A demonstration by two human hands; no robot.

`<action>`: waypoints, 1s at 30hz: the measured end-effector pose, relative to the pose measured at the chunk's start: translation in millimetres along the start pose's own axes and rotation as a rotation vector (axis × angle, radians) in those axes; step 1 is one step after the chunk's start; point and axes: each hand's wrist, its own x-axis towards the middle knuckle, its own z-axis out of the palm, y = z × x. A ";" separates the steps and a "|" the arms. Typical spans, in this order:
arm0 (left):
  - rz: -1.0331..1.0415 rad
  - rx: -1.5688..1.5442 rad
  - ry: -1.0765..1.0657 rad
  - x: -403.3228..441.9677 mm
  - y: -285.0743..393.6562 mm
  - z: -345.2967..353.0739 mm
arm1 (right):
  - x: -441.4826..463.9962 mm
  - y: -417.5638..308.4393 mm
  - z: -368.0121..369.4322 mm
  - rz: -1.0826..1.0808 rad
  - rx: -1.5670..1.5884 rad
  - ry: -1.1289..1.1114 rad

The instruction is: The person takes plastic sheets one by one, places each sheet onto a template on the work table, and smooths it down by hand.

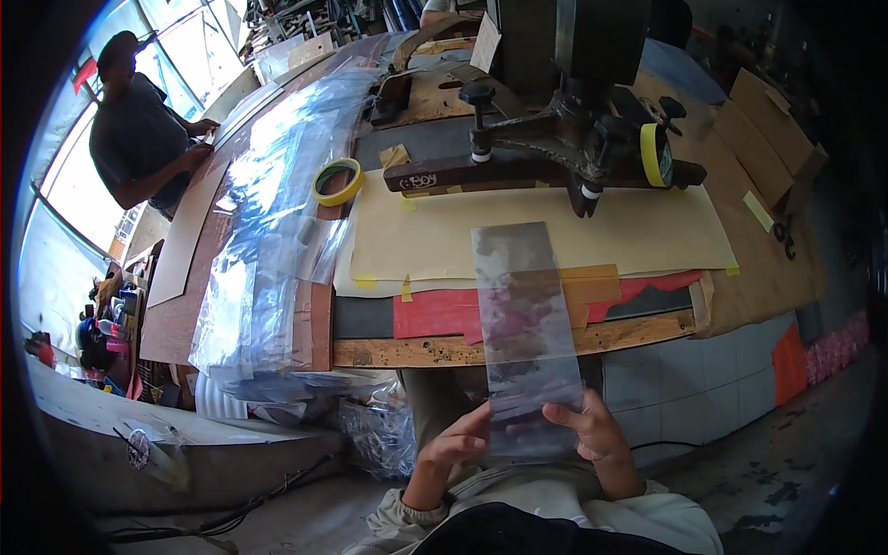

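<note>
Between my two hands I hold up a long clear plastic sheet [529, 314] by its near end, above my lap. My left hand [458, 444] grips its left edge, with the thumb partly hidden. My right hand [592, 430] pinches the right edge, thumb on top. The sheet's far end overlaps a cream board [416, 236] with bits of yellow tape along its edges. Under the board lie red material [430, 314] and a wooden plank [416, 351]. A dark press bar [536, 176] with clamp screws rests at the board's far side.
A stack of clear plastic sheets [268, 203] covers the table's left side. A yellow tape roll [339, 182] lies beside it; another tape roll [656, 155] stands on the bar. Scissors [784, 240] and an open cardboard box [763, 139] are at right. A person [148, 139] stands far left.
</note>
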 end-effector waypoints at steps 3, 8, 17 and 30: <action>0.020 0.143 -0.123 6.4 9.2 -7.7 | 0.5 -1.4 1.1 -0.004 -0.009 -0.016; -0.083 0.225 -0.044 8.5 7.0 -17.5 | 0.3 -3.9 5.8 0.009 -0.002 0.012; -0.078 0.523 0.140 13.4 36.6 0.8 | 3.5 -1.6 2.4 0.018 -0.024 0.022; 0.139 0.592 -0.126 29.1 34.8 -11.6 | -7.6 2.8 -10.1 0.018 -0.015 0.004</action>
